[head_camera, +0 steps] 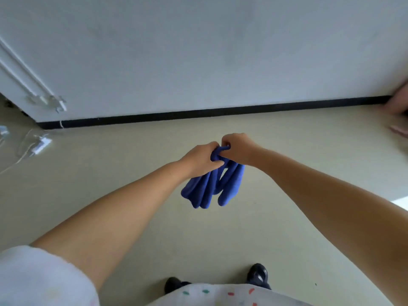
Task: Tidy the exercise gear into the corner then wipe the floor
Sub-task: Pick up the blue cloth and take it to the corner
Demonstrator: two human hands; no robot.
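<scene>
Overhead, left hand (202, 159) and right hand (239, 149) together, both clamped on bunched blue cloth (213, 187), above pale floor (132, 151)

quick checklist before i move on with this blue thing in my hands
1. Both hands gripping: left hand and right hand are closed on the top of the blue bundle. ok
2. Bundle clear of the floor: it hangs in the air in loose folds. ok
3. Floor ahead up to the black baseboard: bare. ok
4. White cables and plug lie on the floor at far left: trip risk. not ok
5. Corner for the gear: not identifiable. cannot tell
</scene>
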